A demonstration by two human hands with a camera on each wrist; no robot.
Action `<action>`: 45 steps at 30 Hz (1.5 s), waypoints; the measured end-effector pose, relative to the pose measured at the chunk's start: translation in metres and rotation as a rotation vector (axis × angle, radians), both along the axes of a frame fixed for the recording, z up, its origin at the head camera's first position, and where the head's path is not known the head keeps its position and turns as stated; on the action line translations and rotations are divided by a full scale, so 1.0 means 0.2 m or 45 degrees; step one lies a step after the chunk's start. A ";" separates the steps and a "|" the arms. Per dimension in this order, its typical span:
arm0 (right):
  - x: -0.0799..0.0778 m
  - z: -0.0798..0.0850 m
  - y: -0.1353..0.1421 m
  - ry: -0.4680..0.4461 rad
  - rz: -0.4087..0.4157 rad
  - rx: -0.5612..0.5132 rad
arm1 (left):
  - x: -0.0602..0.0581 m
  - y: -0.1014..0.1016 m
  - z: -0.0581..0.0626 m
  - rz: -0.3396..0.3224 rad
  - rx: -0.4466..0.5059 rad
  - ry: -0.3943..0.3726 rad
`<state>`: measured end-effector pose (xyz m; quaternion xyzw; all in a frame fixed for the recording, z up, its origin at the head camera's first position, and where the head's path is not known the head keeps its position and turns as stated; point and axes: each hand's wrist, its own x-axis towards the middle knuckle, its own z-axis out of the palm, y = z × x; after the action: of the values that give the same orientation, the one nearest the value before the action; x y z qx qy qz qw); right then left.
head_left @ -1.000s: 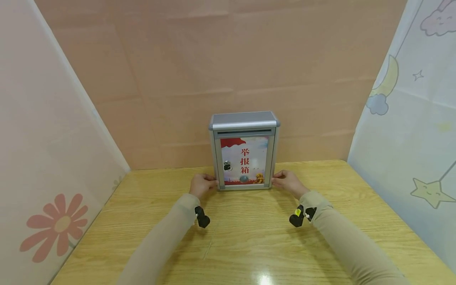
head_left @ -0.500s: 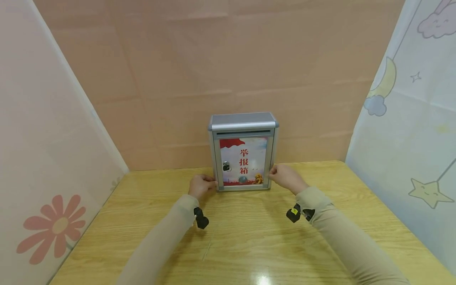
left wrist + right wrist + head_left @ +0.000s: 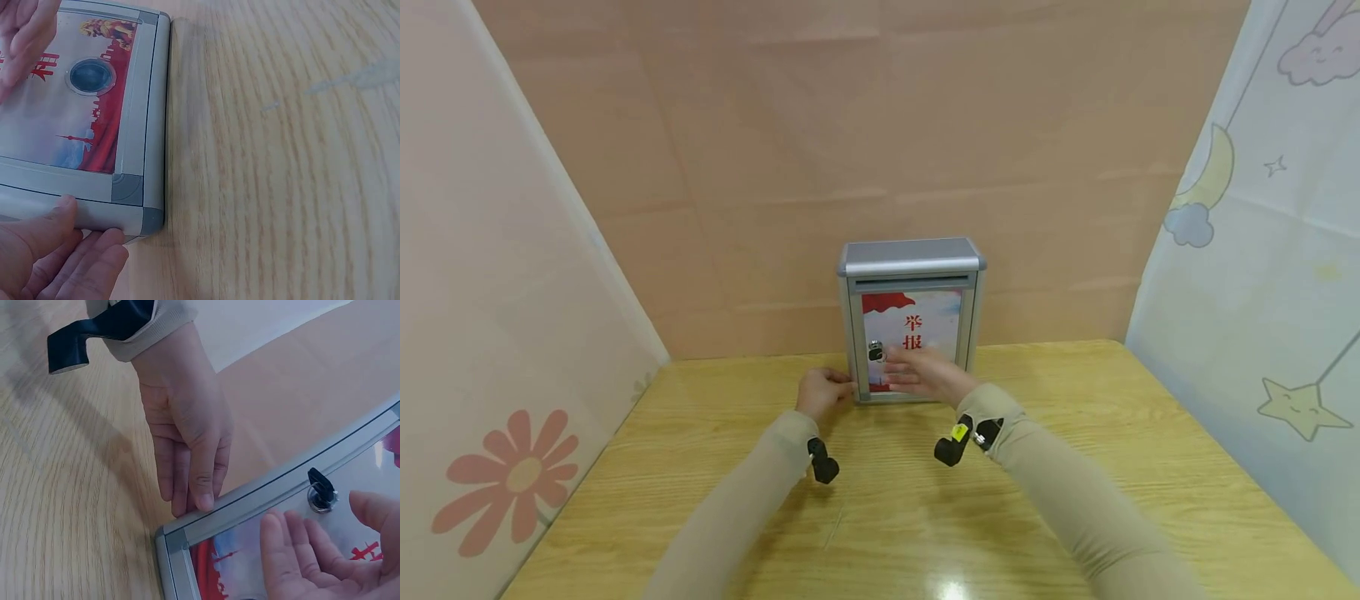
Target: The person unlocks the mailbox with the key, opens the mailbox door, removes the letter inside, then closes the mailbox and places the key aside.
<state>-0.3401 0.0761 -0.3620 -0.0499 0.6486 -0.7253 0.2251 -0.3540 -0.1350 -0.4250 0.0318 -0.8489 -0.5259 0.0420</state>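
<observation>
A grey metal report box (image 3: 912,258) stands upright on the wooden table, with a slot near its top and a printed front panel bearing red characters. On the panel's left side is a lock (image 3: 324,503) with a black-headed key (image 3: 320,480) in it. My left hand (image 3: 822,390) touches the lower left side of the box, thumb near the front edge and fingers along the side (image 3: 87,269). In front of the panel, my right hand (image 3: 928,372) reaches leftward with fingers apart, fingertips close to the key, holding nothing. It covers part of the lettering.
The wooden table (image 3: 895,508) extends on both sides and in front of the box. Behind the box hangs a plain pinkish-brown backdrop (image 3: 760,183). Pale printed sheets (image 3: 1262,275) with cartoon drawings flank the table. Black cameras (image 3: 952,451) are strapped to the wrists.
My right hand has left the box's lower right side and swung left across its front to near the key. The left hand stays at the box's left side. The box has hardly moved.
</observation>
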 end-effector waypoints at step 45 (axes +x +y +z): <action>-0.01 -0.14 -0.16 -0.387 0.027 -0.814 | -0.01 -0.01 -0.03 -0.027 0.046 -0.022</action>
<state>-0.3422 0.0440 -0.3894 -0.0160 0.3474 -0.8885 0.2994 -0.3569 -0.1366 -0.4310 0.0281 -0.8400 -0.5411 0.0284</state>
